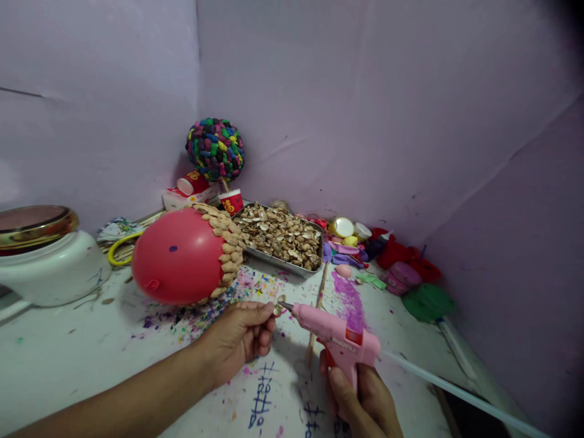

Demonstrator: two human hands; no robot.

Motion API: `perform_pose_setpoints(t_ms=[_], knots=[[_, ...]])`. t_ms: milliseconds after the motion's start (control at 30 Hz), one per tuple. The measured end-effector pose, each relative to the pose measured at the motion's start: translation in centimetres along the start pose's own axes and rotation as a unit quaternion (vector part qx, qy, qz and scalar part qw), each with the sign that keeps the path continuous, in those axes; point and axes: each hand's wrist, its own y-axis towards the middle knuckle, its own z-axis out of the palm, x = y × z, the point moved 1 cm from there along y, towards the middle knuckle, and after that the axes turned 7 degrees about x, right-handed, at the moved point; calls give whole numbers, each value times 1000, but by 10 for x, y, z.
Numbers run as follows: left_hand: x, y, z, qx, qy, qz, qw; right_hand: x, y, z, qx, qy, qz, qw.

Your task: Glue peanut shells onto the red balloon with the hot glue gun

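Observation:
My left hand (244, 340) pinches a small pale nutshell (279, 303) between thumb and finger. Wrapped round the handle of a pink glue gun (335, 334) is my right hand (362, 401); the gun's metal nozzle points left and meets the shell. A clear glue stick (460, 395) sticks out of the gun's back. Behind my left hand lies a red balloon (177, 255) on its side, its right end covered with rows of shells (228, 243). A metal tray (283, 265) heaped with shells (278, 237) stands behind.
A multicoloured ball (215, 149) stands in a red cup (231, 201) at the back. On the left is a white pot (55, 274) with a yellow ring (116, 249) beside it. A stick (322, 289), balloons and a green container (429, 302) lie to the right on the paint-marked table (182, 407).

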Motion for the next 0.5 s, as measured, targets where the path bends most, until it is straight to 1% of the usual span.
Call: perform_pose_setpoints(t_ms=[167,367,500], knots=[[0,-1,0,-4,2,-4,1000,-4,0,-1,-12,-10,11,1000],[2,0,-1,2,6,1,1000,-1,0,0,-14,14,17,1000],[3,0,-2,15,11,6,1000,1,0,0,-11,4,9,1000]])
